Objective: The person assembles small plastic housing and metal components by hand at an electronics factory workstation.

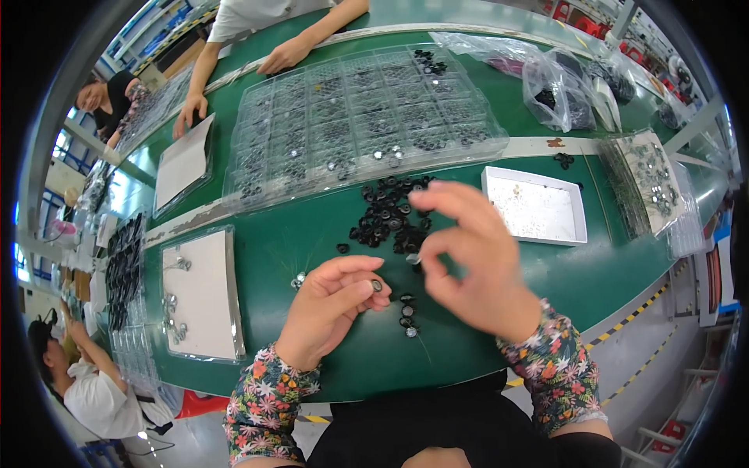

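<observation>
My left hand (324, 306) pinches a small round black part with a metallic centre (378, 286) between thumb and finger. To its right my right hand (480, 261) is raised, slightly blurred, its upper finger stretched out. A small shiny, clear-looking piece (413, 259) shows at its lower fingertips, seemingly pinched there; its exact kind is too small to tell. Beyond both hands lies a heap of small black round parts (386, 214). Several similar parts with shiny faces (408, 310) stand in a short row between my hands, near a thin strand. A shiny cluster (298, 280) lies beside my left hand.
A large clear compartment tray (359, 168) of small parts spans the back. A white shallow box (538, 207) sits at right. Pale boards in clear wrap (201, 296) lie at left; another board (644, 183) bears shiny parts. Plastic bags (558, 93) stand back right. A co-worker's hands (287, 54) are across the table.
</observation>
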`<action>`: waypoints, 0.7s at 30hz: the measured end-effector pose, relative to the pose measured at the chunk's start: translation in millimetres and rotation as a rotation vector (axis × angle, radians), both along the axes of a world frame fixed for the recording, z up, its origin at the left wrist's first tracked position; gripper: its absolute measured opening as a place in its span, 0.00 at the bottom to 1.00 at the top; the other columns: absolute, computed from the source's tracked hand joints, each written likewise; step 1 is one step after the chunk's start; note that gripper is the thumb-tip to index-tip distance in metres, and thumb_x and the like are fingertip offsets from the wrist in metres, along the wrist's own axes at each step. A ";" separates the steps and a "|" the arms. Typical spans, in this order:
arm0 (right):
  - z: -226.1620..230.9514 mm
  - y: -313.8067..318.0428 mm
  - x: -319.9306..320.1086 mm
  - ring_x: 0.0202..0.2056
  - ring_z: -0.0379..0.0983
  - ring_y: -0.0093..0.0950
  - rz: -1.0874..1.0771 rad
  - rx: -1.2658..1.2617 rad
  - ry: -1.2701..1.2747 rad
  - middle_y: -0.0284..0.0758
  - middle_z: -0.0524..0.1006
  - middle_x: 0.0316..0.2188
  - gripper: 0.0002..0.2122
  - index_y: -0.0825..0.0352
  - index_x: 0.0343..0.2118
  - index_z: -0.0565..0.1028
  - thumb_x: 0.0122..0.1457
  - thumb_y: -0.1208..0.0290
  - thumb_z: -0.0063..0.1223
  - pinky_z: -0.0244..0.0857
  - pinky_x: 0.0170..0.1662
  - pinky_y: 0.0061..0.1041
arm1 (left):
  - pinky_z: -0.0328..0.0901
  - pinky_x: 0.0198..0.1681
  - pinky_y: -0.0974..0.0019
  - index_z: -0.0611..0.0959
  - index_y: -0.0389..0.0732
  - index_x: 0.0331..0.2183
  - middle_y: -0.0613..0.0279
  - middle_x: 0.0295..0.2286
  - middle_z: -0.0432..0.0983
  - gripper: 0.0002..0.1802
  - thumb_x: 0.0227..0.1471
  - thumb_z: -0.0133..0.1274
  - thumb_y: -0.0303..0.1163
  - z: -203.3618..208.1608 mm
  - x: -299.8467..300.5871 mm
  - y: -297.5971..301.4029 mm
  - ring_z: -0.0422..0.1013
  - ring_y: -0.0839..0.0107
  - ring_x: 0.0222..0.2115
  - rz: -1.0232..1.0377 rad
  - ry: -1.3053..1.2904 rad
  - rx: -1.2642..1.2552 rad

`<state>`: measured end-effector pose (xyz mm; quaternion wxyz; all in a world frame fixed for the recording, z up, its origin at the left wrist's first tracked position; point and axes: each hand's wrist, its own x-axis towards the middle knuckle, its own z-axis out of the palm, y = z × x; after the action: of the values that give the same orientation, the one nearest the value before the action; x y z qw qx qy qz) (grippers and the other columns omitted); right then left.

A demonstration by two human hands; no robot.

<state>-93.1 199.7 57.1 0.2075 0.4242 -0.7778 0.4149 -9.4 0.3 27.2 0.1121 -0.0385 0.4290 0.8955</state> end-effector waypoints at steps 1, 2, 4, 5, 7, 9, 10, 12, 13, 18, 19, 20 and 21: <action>4.3 7.5 -6.5 0.49 0.68 0.43 -0.039 0.023 -0.007 0.38 0.73 0.45 0.08 0.66 0.23 0.70 0.38 0.83 0.56 0.64 0.50 0.37 | 0.70 0.36 0.68 0.78 0.36 0.38 0.55 0.33 0.79 0.07 0.56 0.50 0.24 -1.2 1.8 -2.4 0.76 0.69 0.33 0.001 0.000 -0.001; 6.0 17.6 -17.2 0.47 0.69 0.42 -0.058 0.033 -0.037 0.39 0.74 0.44 0.06 0.66 0.22 0.71 0.39 0.83 0.55 0.64 0.50 0.36 | 0.70 0.36 0.68 0.78 0.36 0.38 0.54 0.34 0.79 0.07 0.57 0.49 0.25 -3.7 3.8 -5.5 0.76 0.69 0.34 0.005 0.007 -0.018; 4.4 45.1 -32.1 0.42 0.71 0.39 -0.268 0.204 -0.004 0.39 0.76 0.37 0.04 0.67 0.20 0.72 0.41 0.80 0.55 0.66 0.44 0.34 | 0.70 0.36 0.68 0.78 0.37 0.38 0.54 0.35 0.79 0.07 0.57 0.49 0.25 -6.0 3.3 -7.1 0.76 0.69 0.34 0.005 0.016 -0.031; 1.6 60.4 -38.3 0.40 0.71 0.39 -0.373 0.379 -0.082 0.39 0.76 0.35 0.03 0.68 0.20 0.72 0.42 0.78 0.56 0.66 0.42 0.35 | 0.70 0.36 0.69 0.78 0.37 0.38 0.53 0.36 0.79 0.07 0.58 0.49 0.27 -4.7 2.2 -7.0 0.76 0.69 0.34 -0.015 -0.027 -0.038; -6.5 75.4 -43.7 0.37 0.71 0.38 -0.470 0.552 -0.163 0.39 0.76 0.33 0.04 0.68 0.21 0.72 0.43 0.77 0.56 0.66 0.39 0.36 | 0.70 0.36 0.69 0.78 0.37 0.38 0.52 0.37 0.78 0.07 0.58 0.49 0.28 -2.6 0.9 -6.6 0.76 0.68 0.34 -0.030 -0.073 -0.049; -13.0 76.6 -44.9 0.33 0.71 0.38 -0.604 0.642 0.014 0.38 0.74 0.30 0.03 0.68 0.23 0.72 0.45 0.77 0.54 0.64 0.36 0.37 | 0.69 0.36 0.67 0.78 0.39 0.34 0.50 0.38 0.78 0.06 0.58 0.50 0.30 -0.8 0.2 -2.9 0.75 0.65 0.38 0.012 -0.111 -0.078; -5.6 70.7 -43.1 0.35 0.71 0.39 -0.615 0.623 -0.001 0.40 0.75 0.33 0.02 0.69 0.26 0.72 0.48 0.80 0.51 0.64 0.38 0.37 | 0.69 0.36 0.67 0.78 0.39 0.34 0.50 0.38 0.78 0.06 0.58 0.50 0.30 -1.5 -0.1 -1.7 0.75 0.65 0.38 0.020 -0.109 -0.078; -2.1 60.5 -40.4 0.37 0.71 0.40 -0.583 0.484 0.068 0.41 0.75 0.35 0.03 0.68 0.27 0.72 0.48 0.80 0.51 0.64 0.39 0.37 | 0.68 0.39 0.67 0.79 0.39 0.34 0.50 0.39 0.77 0.07 0.58 0.50 0.31 -1.9 -0.1 -0.4 0.75 0.65 0.39 0.061 -0.135 -0.073; -0.9 54.0 -38.1 0.38 0.71 0.41 -0.553 0.345 0.132 0.41 0.75 0.37 0.03 0.68 0.28 0.72 0.49 0.79 0.51 0.64 0.41 0.36 | 0.68 0.39 0.67 0.79 0.39 0.34 0.50 0.39 0.77 0.07 0.58 0.50 0.31 -2.7 0.2 -0.3 0.75 0.65 0.39 0.073 -0.131 -0.072; 0.7 -1.7 8.8 0.47 0.68 0.40 0.002 0.103 0.027 0.37 0.72 0.44 0.09 0.64 0.32 0.74 0.46 0.78 0.58 0.61 0.50 0.40 | 0.67 0.44 0.67 0.79 0.35 0.39 0.52 0.44 0.75 0.11 0.59 0.48 0.31 -8.3 1.2 -1.2 0.72 0.66 0.44 0.056 -0.156 -0.010; -2.2 -8.9 17.2 0.50 0.66 0.39 0.019 0.118 0.038 0.36 0.71 0.46 0.11 0.64 0.33 0.74 0.44 0.75 0.61 0.59 0.52 0.42 | 0.67 0.44 0.67 0.79 0.35 0.39 0.52 0.44 0.75 0.11 0.59 0.48 0.31 -8.2 1.3 -0.2 0.72 0.66 0.44 0.053 -0.153 -0.009; -4.5 -13.0 22.4 0.50 0.66 0.39 0.015 0.119 0.019 0.36 0.71 0.46 0.12 0.64 0.32 0.74 0.43 0.74 0.62 0.58 0.53 0.43 | 0.67 0.44 0.66 0.79 0.35 0.40 0.52 0.44 0.75 0.11 0.59 0.48 0.31 -8.2 1.2 0.8 0.72 0.66 0.44 0.042 -0.137 0.018; -6.5 -15.2 25.3 0.51 0.65 0.39 0.011 0.119 -0.001 0.36 0.71 0.47 0.12 0.64 0.32 0.74 0.42 0.73 0.62 0.57 0.54 0.44 | 0.67 0.45 0.66 0.79 0.34 0.41 0.52 0.45 0.74 0.12 0.59 0.48 0.31 -8.3 1.1 2.0 0.72 0.66 0.45 0.030 -0.121 0.044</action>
<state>-67.8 184.5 50.6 0.1793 0.4398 -0.7988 0.3693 -8.3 2.3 19.0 0.1251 -0.0966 0.4009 0.9024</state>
